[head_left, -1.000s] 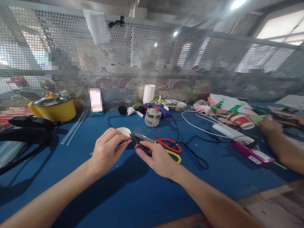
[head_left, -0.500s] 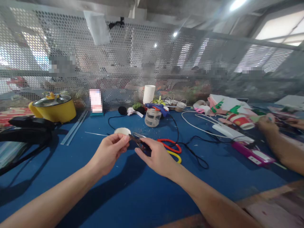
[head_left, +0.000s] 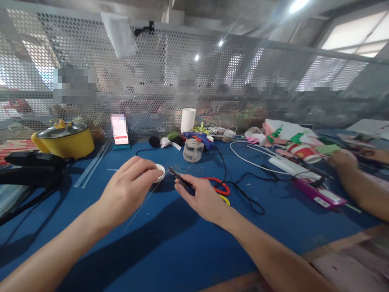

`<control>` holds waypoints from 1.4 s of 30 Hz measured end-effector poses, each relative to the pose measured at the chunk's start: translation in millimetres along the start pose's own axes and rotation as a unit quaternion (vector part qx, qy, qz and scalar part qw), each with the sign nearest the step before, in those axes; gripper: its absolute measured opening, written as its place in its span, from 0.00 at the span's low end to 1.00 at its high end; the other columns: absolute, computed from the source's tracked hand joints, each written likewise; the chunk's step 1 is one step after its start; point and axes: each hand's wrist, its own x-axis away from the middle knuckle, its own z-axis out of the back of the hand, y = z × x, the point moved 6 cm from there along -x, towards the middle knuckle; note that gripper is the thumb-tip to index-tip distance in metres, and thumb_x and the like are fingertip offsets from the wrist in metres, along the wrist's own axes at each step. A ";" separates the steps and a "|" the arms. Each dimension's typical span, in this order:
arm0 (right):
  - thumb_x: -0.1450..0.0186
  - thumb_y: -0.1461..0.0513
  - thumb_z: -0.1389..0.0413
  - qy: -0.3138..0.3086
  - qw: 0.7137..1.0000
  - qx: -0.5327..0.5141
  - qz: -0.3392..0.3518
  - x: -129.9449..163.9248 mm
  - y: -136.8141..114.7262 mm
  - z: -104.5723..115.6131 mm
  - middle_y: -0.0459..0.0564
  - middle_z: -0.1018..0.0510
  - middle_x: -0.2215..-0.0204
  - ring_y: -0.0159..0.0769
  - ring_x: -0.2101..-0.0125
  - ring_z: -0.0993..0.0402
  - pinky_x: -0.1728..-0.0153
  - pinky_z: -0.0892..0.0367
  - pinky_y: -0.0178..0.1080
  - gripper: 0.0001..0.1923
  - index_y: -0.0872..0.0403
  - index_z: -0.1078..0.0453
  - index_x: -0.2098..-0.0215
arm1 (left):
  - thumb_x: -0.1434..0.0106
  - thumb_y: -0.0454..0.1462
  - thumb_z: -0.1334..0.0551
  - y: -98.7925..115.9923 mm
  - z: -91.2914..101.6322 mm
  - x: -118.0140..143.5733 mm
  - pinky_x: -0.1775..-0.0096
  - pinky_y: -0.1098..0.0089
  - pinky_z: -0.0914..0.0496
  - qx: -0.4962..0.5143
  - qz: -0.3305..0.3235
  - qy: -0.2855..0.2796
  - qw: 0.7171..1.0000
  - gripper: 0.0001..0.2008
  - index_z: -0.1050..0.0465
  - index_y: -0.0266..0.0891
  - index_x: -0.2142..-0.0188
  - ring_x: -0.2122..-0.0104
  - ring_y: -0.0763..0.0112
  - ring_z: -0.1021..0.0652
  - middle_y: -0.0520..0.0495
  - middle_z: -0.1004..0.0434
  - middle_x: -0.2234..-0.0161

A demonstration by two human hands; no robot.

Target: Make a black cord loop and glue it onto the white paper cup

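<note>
My left hand [head_left: 130, 184] is closed in a pinch, its thumb and fingertips in front of a small white cup [head_left: 160, 173]. A thin pale wire [head_left: 141, 207] passes at those fingertips and slants down toward me; the exact grip is hidden. My right hand [head_left: 203, 196] is wrapped round dark-jawed pliers [head_left: 179, 177], their tip pointing up and left, a short gap from the cup. Behind the right hand lie scissors with red and yellow handles [head_left: 223, 187], partly covered by the hand.
Behind stand a clear jar [head_left: 193, 152], a blue glue gun [head_left: 200, 139] and a white paper cup stack [head_left: 188, 120]. A yellow pot [head_left: 65, 142] and a phone [head_left: 120, 136] are left. Cables [head_left: 246, 194] and a purple power strip [head_left: 319, 194] lie right, near another person's hand [head_left: 343, 162].
My left hand has drawn back from the plier tip and turned palm down beside the cup. The slanting wire now shows below it. The right hand still holds the pliers.
</note>
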 end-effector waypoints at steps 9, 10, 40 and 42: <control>0.38 0.59 0.54 -0.035 0.998 -0.054 0.001 7.0 -2.1 -15.1 0.47 0.28 0.75 0.31 0.75 0.34 0.73 0.40 0.33 0.10 0.56 0.34 0.67 | 0.49 0.31 0.38 -11.3 -16.8 14.0 0.71 0.73 0.35 0.132 0.118 0.107 0.978 0.02 0.29 0.38 0.76 0.76 0.74 0.31 0.50 0.29 0.79; 0.38 0.59 0.54 -0.026 0.998 -0.053 0.004 6.6 -2.0 -15.5 0.47 0.28 0.75 0.31 0.74 0.34 0.73 0.39 0.33 0.10 0.56 0.34 0.67 | 0.50 0.32 0.37 -18.6 -21.0 16.6 0.73 0.74 0.36 0.197 0.214 0.110 0.950 0.03 0.29 0.37 0.78 0.78 0.76 0.31 0.50 0.29 0.80; 0.42 0.62 0.50 0.055 0.991 0.039 0.114 2.9 -5.4 -5.2 0.50 0.32 0.73 0.33 0.72 0.36 0.71 0.38 0.35 0.06 0.55 0.39 0.67 | 0.49 0.32 0.40 6.6 -74.3 36.5 0.79 0.79 0.38 0.789 0.521 -0.020 0.326 0.07 0.34 0.32 0.81 0.82 0.83 0.39 0.54 0.42 0.84; 0.42 0.62 0.50 0.070 0.990 0.047 0.112 3.9 -5.8 -4.6 0.50 0.32 0.73 0.34 0.72 0.36 0.71 0.39 0.35 0.05 0.55 0.39 0.67 | 0.49 0.31 0.39 7.6 -74.3 35.8 0.79 0.79 0.38 0.792 0.519 -0.018 0.321 0.07 0.35 0.32 0.81 0.82 0.83 0.39 0.54 0.42 0.84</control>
